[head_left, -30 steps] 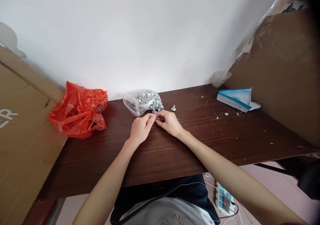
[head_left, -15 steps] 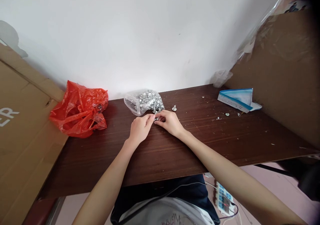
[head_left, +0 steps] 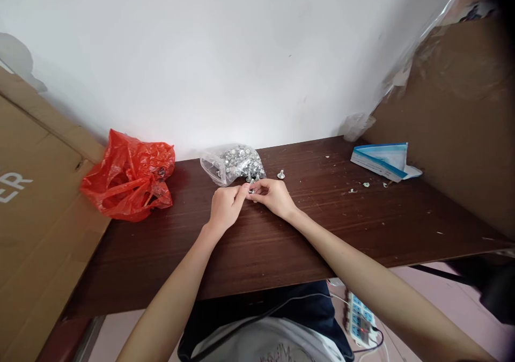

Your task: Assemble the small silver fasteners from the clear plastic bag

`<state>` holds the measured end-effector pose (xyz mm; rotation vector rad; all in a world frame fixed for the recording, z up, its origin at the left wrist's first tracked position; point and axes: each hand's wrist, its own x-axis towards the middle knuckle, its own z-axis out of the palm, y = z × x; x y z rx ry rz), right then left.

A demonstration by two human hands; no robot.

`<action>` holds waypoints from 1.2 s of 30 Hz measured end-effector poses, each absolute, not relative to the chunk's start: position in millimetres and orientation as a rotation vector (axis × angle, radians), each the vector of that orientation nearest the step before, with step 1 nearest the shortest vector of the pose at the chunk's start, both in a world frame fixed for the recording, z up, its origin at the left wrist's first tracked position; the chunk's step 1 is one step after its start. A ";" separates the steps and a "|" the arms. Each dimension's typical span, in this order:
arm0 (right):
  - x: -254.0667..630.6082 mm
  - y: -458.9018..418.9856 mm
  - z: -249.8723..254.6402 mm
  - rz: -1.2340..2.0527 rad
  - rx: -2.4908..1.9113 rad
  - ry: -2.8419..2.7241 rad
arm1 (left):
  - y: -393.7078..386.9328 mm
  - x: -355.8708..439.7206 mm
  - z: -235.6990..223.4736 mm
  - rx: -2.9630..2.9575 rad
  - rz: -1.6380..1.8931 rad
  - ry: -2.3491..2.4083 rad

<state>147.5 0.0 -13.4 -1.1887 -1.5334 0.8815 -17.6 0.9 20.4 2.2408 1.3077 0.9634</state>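
Note:
My left hand (head_left: pixel 226 206) and my right hand (head_left: pixel 277 198) meet over the table just in front of a clear plastic bag (head_left: pixel 212 164). Pinched between their fingertips is a small metal screw (head_left: pixel 251 191), partly hidden by the fingers. The bag lies on its side, filled with many shiny metal pieces (head_left: pixel 242 161). A few loose screws (head_left: pixel 248 178) sit by its mouth, close beyond my fingers. To the right, a single wide-headed screw (head_left: pixel 280 174) stands on its head with the shank up.
A crumpled red plastic bag (head_left: pixel 129 177) lies left on the brown table (head_left: pixel 306 233), beside a cardboard box (head_left: pixel 36 233). At right are a blue-and-white packet (head_left: pixel 380 159), small scraps (head_left: pixel 366 184) and a cardboard panel (head_left: pixel 450 120). A power strip (head_left: pixel 359 319) is below the table edge.
Both hands stay in the same place, with slight finger movement around the small screw. The screw's visible part has shifted a little between the fingertips.

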 end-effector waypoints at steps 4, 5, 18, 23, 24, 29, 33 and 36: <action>147.2 -0.1 -13.5 0.966 -1.131 -1.472 | 0.9 -17.8 20.1 2.280 0.932 1.346; 147.0 0.1 -13.6 0.988 -1.121 -1.452 | 1.1 -17.9 20.0 2.285 0.924 1.347; 144.0 -3.0 -7.0 1.053 -0.949 -1.351 | 14.3 -20.0 10.4 1.965 1.069 1.194; 143.2 0.2 -7.5 1.206 -0.861 -1.255 | 15.3 -19.8 11.5 1.672 1.111 1.140; 143.1 1.0 -7.6 1.233 -0.849 -1.236 | 15.1 -19.4 12.5 1.639 1.141 1.128; 143.1 2.0 -10.0 1.223 -0.894 -1.386 | 14.0 -17.6 15.3 1.608 1.214 1.077; 142.5 -1.6 -10.9 1.078 -0.963 -1.557 | 13.4 -17.4 13.6 1.644 1.224 1.046; 142.4 -4.2 -9.8 0.924 -1.026 -1.670 | 11.2 -16.0 13.4 1.695 1.213 0.966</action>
